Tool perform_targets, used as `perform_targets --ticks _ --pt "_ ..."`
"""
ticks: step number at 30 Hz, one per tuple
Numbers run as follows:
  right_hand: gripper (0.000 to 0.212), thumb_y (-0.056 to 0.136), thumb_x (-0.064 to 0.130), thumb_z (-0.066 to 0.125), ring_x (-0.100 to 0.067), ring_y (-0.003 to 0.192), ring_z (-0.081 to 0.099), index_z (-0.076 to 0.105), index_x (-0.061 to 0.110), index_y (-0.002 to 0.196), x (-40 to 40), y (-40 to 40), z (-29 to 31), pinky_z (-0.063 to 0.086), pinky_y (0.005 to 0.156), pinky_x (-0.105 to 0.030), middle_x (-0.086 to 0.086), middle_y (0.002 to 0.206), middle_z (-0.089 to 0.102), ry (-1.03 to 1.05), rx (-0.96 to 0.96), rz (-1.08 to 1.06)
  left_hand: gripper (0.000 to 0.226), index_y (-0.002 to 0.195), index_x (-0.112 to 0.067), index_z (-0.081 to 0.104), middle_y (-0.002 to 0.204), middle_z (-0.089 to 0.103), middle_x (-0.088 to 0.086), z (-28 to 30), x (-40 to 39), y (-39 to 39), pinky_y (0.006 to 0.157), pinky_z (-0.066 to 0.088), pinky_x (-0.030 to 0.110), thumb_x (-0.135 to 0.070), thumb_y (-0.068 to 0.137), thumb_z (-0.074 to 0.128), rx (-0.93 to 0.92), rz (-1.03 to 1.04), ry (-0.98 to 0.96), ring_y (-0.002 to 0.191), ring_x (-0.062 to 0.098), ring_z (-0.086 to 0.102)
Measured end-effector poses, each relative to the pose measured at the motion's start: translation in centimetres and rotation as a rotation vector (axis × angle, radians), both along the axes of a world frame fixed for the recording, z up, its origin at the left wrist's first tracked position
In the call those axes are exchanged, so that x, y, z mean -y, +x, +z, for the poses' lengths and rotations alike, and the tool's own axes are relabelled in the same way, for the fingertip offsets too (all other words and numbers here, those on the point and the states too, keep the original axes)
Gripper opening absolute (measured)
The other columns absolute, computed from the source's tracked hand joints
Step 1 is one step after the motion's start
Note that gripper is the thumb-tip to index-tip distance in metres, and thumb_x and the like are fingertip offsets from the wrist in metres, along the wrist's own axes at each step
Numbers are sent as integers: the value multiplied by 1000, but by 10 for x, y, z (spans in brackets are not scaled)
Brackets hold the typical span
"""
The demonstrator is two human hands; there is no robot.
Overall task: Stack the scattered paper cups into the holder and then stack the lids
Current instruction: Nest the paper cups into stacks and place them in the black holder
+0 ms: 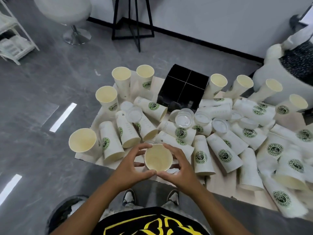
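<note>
An upright white paper cup (pixel 158 157) with a green logo stands at the near edge of the low table. My left hand (pixel 131 168) and my right hand (pixel 179 168) curl round it from both sides, thumbs meeting at its near rim. Many more cups lie scattered on their sides or stand upright across the table, such as one upright cup (pixel 82 142) at the left. Several clear plastic lids (pixel 184 118) lie among them in the middle. The black four-compartment holder (pixel 183 89) stands at the far middle with nothing visible inside.
The low table (pixel 88 156) is pale wood. A black metal stand (pixel 133 19) and a white chair base (pixel 77 37) stand on the grey floor beyond. A white shelf (pixel 11 39) is at the far left. A white rounded seat (pixel 271 78) is at the far right.
</note>
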State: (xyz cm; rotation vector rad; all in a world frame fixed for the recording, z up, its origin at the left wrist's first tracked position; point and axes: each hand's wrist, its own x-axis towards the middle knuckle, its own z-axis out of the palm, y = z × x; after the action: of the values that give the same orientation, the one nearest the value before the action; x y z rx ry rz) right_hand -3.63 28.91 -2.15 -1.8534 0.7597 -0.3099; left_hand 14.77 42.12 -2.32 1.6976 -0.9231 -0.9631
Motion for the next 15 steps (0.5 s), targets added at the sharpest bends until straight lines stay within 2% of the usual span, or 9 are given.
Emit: perform_targets --ticks 4,6,8,10,12,15 --pt "88 71 48 85 -5 128 55 41 53 147 -6 -11 1 54 94 -25 22 146 49 76 35 -147 80 132 -58 46 140 53 -31 7 4 12 100 57 39 -45 66 89 66 -73 -44 133 -2 53" --pt "74 75 50 78 -7 124 59 49 49 143 -8 -23 -1 55 93 -29 21 139 56 89 92 -319 77 134 -57 47 141 55 -28 12 8 17 102 56 38 -47 68 87 92 -90 -66 133 0 54" --pt "56 80 45 78 -8 116 63 58 43 132 -8 -40 -12 58 90 -37 22 128 62 32 99 -546 72 134 -53 50 139 58 -24 18 16 21 102 53 35 -49 71 83 112 -100 -99 132 2 55" --pt "48 84 31 83 -16 108 64 58 40 124 -4 -59 -32 58 89 -49 18 123 60 -31 38 -761 66 132 -51 53 137 60 -22 25 29 23 101 51 30 -50 72 81 140 -111 -124 130 3 57" --pt "60 80 27 87 -26 114 58 54 35 129 4 -75 -54 55 95 -54 8 130 52 -69 -96 -883 63 130 -48 55 136 60 -21 31 45 23 100 50 29 -49 73 81 176 -146 -133 130 3 57" --pt "85 72 36 91 -30 128 43 45 24 142 17 -87 -80 49 102 -49 -4 142 41 -65 -299 -904 61 130 -45 57 135 60 -18 36 73 16 101 51 32 -39 76 84 217 -218 -132 129 2 57"
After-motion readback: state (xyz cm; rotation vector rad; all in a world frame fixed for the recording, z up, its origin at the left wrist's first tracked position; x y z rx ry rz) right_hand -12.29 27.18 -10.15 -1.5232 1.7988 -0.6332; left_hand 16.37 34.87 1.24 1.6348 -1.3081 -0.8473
